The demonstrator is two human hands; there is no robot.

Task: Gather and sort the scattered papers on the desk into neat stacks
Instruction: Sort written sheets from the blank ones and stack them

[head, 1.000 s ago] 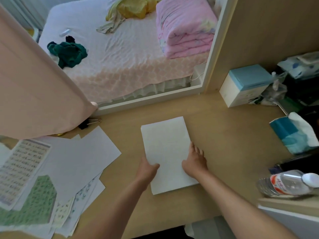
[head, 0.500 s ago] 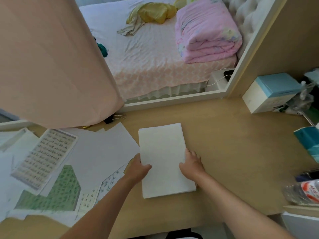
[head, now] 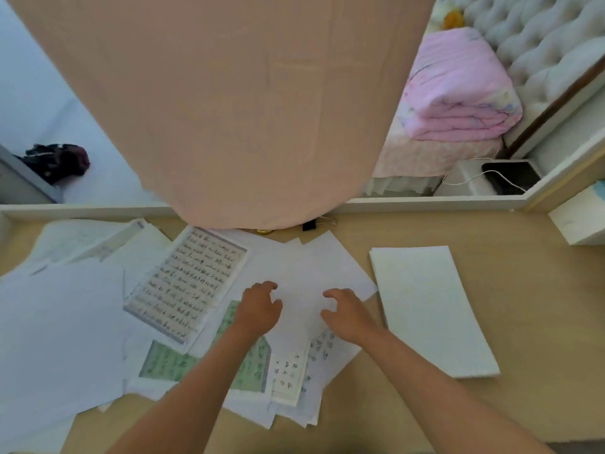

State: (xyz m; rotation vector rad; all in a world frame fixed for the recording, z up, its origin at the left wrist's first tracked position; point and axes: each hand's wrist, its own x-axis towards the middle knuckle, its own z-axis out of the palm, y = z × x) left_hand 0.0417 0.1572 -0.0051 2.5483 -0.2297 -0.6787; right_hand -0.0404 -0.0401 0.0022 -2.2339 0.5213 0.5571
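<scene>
Papers scattered across wooden desk, pink curtain and bed beyond.

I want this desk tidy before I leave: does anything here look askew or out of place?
Yes. Left of the neat white stack, loose sheets lie fanned at mixed angles, overlapping a handwritten page and green printed sheets. A black binder clip lies alone by the curtain hem.
</scene>
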